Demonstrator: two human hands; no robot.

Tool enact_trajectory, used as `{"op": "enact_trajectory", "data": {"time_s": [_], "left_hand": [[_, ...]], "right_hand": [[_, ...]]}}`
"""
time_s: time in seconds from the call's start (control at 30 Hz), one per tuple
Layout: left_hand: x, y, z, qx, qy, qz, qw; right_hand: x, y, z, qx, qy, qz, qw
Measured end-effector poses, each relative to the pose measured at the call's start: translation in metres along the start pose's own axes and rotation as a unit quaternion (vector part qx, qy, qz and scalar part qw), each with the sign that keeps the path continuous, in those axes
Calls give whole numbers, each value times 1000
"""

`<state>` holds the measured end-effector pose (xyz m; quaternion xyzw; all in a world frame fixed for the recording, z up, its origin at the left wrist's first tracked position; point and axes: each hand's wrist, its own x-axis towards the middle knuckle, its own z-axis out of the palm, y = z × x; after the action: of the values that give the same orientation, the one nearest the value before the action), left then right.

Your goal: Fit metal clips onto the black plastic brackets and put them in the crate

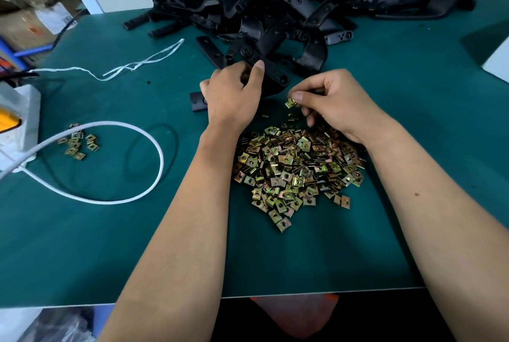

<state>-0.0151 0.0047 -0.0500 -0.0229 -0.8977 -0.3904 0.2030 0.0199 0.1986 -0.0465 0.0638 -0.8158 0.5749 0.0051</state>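
Clips [298, 165]: shiny yellowish metal; brackets [275, 5]: black plastic, slightly glossy; table [110, 245]: matt, smooth green.

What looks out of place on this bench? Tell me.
A small cluster of metal clips lies apart from the main clip pile, far left beside the white cable. Loose white string trails across the green mat.

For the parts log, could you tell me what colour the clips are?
Yellowish gold, some tinged bronze or green; the clips show only in the head view.

The surface [110, 245] is dark teal; the brackets [275, 2] black; the clips [297, 165] brassy yellow-gold; the cable [132, 198] and string [124, 67] white.
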Motion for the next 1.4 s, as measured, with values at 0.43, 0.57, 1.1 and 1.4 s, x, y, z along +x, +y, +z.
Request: {"op": "enact_trajectory", "data": {"time_s": [0.43,0.57,1.1,1.4], "left_hand": [[-9,7,-5,-144,-184,130,963],[-9,7,-2,-133,-178,143,965],[-6,7,5,-71,-166,125,976],[-8,9,4,-48,-175,128,975]], "right_hand": [[1,-2,4,116,122,-16,986],[0,-2,8,112,114,-12,987],[-2,-8,19,-22,166,-32,985],[-5,-10,18,45,146,16,988]]}}
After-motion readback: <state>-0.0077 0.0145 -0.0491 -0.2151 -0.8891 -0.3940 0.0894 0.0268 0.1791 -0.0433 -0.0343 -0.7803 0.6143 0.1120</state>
